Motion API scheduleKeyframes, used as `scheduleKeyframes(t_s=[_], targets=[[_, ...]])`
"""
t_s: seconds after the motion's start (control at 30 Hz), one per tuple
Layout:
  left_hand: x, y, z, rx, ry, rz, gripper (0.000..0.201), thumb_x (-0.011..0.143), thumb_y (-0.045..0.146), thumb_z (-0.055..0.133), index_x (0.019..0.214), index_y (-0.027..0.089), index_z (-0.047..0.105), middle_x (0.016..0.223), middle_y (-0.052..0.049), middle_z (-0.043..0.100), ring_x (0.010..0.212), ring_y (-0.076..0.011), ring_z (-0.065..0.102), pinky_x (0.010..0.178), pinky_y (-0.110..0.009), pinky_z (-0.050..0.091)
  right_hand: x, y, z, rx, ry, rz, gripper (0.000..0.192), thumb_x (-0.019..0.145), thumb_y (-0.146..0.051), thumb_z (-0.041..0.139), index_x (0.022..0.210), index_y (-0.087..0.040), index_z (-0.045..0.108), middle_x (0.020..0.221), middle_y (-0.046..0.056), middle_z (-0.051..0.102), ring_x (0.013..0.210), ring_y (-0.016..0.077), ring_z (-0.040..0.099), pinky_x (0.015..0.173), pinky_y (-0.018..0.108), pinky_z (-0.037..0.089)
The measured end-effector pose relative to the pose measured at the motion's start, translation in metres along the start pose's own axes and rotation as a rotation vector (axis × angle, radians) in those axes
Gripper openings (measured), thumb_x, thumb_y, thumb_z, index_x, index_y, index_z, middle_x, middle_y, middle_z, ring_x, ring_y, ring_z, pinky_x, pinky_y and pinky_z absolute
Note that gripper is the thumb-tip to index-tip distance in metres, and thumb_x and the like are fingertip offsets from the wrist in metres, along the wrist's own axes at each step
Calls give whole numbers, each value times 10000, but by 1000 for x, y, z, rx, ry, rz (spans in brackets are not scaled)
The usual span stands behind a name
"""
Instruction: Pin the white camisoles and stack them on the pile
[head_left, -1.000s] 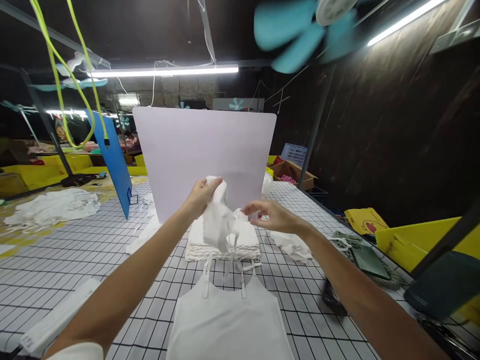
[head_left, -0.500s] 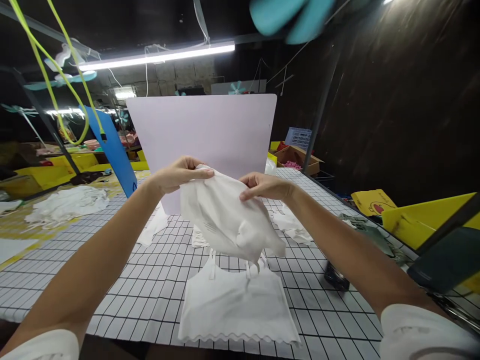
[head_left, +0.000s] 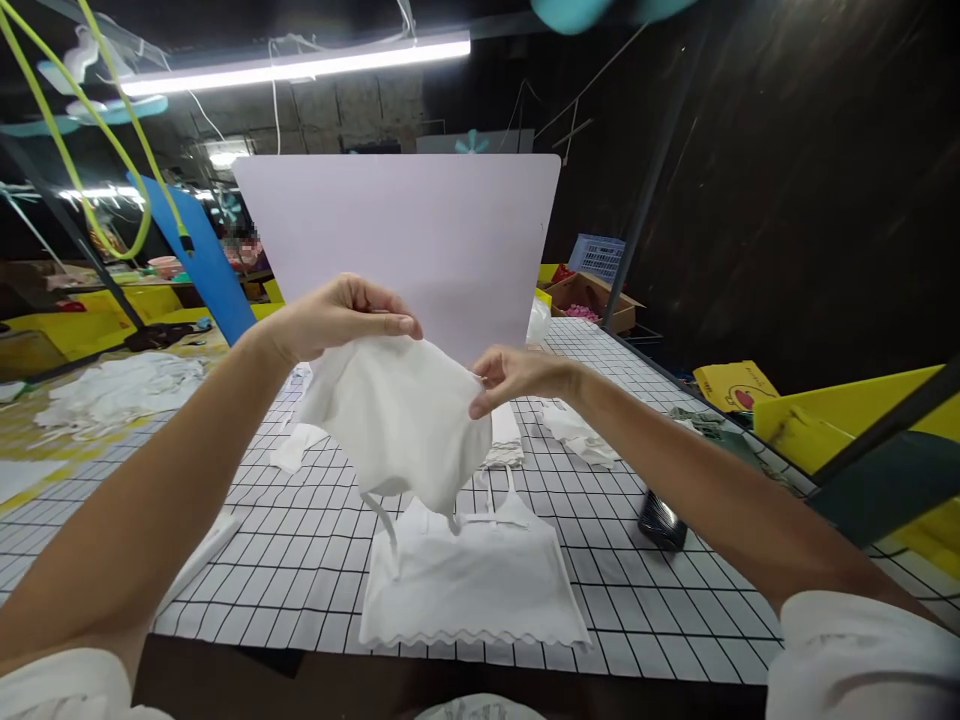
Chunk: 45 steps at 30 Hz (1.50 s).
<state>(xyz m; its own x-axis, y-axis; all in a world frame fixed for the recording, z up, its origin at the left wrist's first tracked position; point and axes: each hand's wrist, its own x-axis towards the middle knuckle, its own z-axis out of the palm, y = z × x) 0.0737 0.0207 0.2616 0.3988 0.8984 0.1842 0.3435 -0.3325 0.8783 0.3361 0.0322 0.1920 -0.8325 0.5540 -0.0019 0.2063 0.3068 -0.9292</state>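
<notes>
Above the near edge of the worktop (head_left: 675, 620), a white soft knit top (head_left: 397, 425) hangs bunched in the air, straps dangling. Left hand (head_left: 341, 318) pinches its upper left edge, fingers closed on the fabric; right hand (head_left: 517, 378) pinches the right edge likewise. Directly below, a flat white camisole (head_left: 472, 580) with scalloped hem lies on the black-grid white cloth. Behind it, a small folded white stack (head_left: 504, 440), then an upright pale rounded-corner board (head_left: 397, 240). Dark small object (head_left: 661, 520) to the right.
</notes>
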Motion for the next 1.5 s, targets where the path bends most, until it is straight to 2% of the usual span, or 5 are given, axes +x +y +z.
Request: scheduleKeyframes(t_s=[0.6, 0.87, 1.03, 1.33, 1.5], targets=[[0, -54, -61, 92, 120, -19, 306, 618, 383, 914, 708, 143, 747, 627, -79, 639, 600, -225, 646, 520, -292, 519, -78, -2, -51, -227, 529, 5, 334, 581, -444, 913, 698, -174, 756, 703, 35, 696, 701, 182, 649, 658, 326, 530], [13, -45, -52, 868, 376, 338, 532, 895, 453, 486, 1100, -5, 664, 918, 44, 579, 1032, -119, 552, 973, -392, 323, -73, 1, -81, -861, 996, -141, 294, 678, -332, 894, 885, -180, 752, 801, 5, 672, 775, 142, 591, 802, 350, 487], [-16, -75, -22, 1058, 345, 398, 473, 933, 453, 539, 1001, 8, 685, 911, 16, 580, 1147, -197, 505, 1058, -538, 186, -88, 37, -33, -988, 999, -21, 260, 729, -348, 873, 907, -198, 756, 811, 41, 647, 880, 223, 581, 876, 447, 472], [-140, -260, 92, 618, 56, 222, 142, 914, 224, 513, 919, 198, 653, 911, -53, 736, 691, -168, 664, 591, -264, 525, -132, 194, 120, -784, 689, 61, 144, 896, -208, 664, 754, -192, 653, 829, 58, 674, 813, 221, 599, 728, 387, 485], [-173, -267, 104, 703, 141, 311, 214, 930, 138, 516, 1067, 210, 664, 920, -49, 715, 787, -178, 686, 673, -263, 554, -143, 200, 146, -762, 801, -45, 96, 903, -115, 634, 875, -201, 663, 806, 43, 681, 804, 208, 611, 742, 378, 488]])
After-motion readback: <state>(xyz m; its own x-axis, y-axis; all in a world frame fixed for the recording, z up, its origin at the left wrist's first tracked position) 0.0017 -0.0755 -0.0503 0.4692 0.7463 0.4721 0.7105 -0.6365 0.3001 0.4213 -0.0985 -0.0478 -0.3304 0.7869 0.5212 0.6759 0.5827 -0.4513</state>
